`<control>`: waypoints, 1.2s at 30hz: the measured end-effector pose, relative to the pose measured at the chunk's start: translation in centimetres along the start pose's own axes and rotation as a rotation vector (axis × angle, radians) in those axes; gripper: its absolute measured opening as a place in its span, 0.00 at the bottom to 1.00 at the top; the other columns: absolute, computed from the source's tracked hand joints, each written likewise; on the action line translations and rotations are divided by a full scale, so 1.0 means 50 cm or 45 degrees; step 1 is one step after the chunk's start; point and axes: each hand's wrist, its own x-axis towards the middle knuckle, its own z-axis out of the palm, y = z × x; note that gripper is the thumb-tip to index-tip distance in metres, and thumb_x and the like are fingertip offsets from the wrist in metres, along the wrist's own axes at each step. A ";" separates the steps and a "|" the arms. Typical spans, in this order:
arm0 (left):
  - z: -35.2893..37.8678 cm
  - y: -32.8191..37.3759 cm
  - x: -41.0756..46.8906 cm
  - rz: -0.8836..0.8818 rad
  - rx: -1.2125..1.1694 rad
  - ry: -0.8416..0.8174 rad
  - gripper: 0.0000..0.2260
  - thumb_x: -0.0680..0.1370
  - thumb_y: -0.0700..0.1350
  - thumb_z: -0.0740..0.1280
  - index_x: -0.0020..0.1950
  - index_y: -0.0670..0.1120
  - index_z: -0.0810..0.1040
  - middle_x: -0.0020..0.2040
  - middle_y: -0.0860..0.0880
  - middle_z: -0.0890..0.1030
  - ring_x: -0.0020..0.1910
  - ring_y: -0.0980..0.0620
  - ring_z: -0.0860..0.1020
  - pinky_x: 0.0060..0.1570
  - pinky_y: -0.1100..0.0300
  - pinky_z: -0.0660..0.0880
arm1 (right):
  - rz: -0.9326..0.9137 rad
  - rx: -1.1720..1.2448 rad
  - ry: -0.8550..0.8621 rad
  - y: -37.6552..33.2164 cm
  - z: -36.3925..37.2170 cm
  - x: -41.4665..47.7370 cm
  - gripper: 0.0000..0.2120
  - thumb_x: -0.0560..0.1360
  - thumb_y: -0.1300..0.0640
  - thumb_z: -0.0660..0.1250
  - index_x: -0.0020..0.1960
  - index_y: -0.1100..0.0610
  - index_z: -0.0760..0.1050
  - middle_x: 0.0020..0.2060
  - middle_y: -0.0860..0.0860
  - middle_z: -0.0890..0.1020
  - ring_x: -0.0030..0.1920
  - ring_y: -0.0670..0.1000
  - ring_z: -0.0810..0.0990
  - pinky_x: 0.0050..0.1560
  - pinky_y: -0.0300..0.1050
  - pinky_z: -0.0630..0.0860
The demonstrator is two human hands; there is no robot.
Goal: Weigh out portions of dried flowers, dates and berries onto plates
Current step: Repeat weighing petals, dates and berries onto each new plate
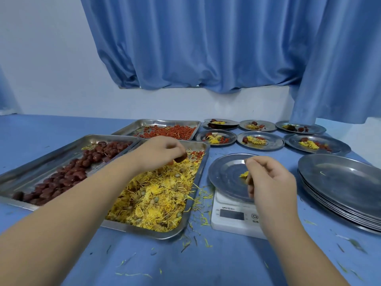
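The round steel plate I am filling sits on the small white scale, near the front of the blue table. A little clump of yellow dried flowers lies on it. My right hand hangs over the plate's right side with its fingers curled, right by the clump. I cannot tell if it is pinching any.

My left hand pinches one dark red date above the far end of the steel tray of yellow flowers. That tray's right edge is just beside the plate. Loose petals lie in the gap between them.

Left of it, touching, is the steel tray of dark red dates. Behind both is the steel tray of small red berries.

Six small filled steel plates sit in two rows behind the scale. A stack of bare steel plates sits just to the right of it. There is open table in front of my arms.
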 end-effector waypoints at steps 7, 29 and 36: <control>0.104 0.119 0.064 0.171 0.066 -0.184 0.07 0.78 0.54 0.65 0.50 0.55 0.81 0.47 0.57 0.81 0.47 0.58 0.78 0.48 0.57 0.75 | 0.224 0.323 0.217 -0.013 -0.042 0.035 0.06 0.75 0.60 0.65 0.39 0.57 0.76 0.22 0.48 0.71 0.23 0.46 0.66 0.23 0.40 0.64; -0.004 -0.062 0.212 -0.138 0.195 0.143 0.06 0.77 0.45 0.65 0.43 0.51 0.81 0.44 0.52 0.83 0.44 0.51 0.81 0.44 0.54 0.78 | 0.301 0.139 -0.445 -0.057 0.003 0.201 0.14 0.77 0.53 0.64 0.36 0.56 0.79 0.24 0.50 0.73 0.24 0.47 0.66 0.24 0.40 0.62; -0.003 -0.151 0.330 -0.343 0.075 0.191 0.09 0.80 0.48 0.62 0.49 0.45 0.80 0.49 0.42 0.81 0.46 0.42 0.79 0.49 0.47 0.79 | 0.215 -0.247 -0.473 -0.007 0.008 0.279 0.13 0.76 0.54 0.65 0.36 0.56 0.81 0.25 0.50 0.76 0.24 0.47 0.71 0.24 0.40 0.68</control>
